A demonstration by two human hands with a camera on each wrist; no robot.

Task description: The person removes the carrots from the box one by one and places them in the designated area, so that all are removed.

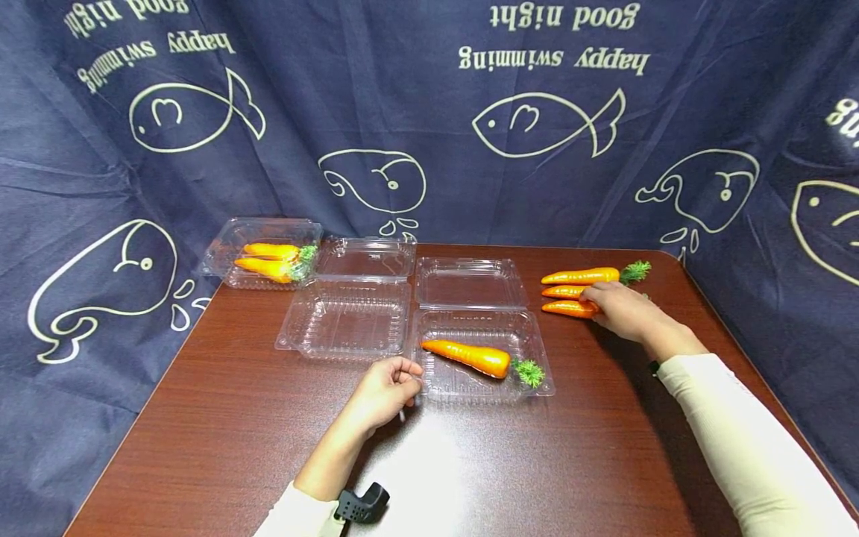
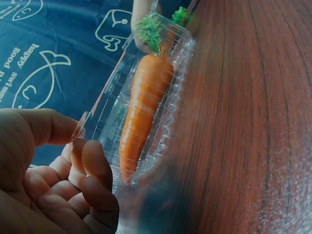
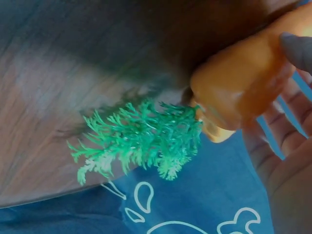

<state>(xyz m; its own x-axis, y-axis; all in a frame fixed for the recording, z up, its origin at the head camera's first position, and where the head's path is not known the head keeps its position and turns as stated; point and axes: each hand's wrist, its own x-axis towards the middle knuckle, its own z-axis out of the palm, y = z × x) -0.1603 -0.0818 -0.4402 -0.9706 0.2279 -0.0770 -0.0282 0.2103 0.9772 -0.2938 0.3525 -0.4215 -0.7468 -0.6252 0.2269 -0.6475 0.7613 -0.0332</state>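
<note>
My left hand (image 1: pixel 385 391) pinches the near left corner of an open clear plastic clamshell box (image 1: pixel 539 350) between thumb and fingers. In that box lies one orange carrot (image 1: pixel 470 358) with a green leafy top, its tip to the left. Over on the right, my right hand (image 1: pixel 624 313) grips the nearest carrot (image 1: pixel 567 308) of a row of three, hiding its thick end in the head view. The right wrist view shows the thumb on one side of this carrot (image 3: pixel 234 85) and fingers on the other, with its green leaves (image 3: pixel 141 136) sticking out free.
Two more carrots, a middle one (image 1: pixel 562 291) and a far one (image 1: pixel 580 277), lie beside the gripped one. A second open clear box (image 1: pixel 349 321) stands left of the first. Farther back left, another clear box (image 1: pixel 228 242) contains carrots. A dark blue printed curtain (image 1: pixel 429 89) surrounds the brown table.
</note>
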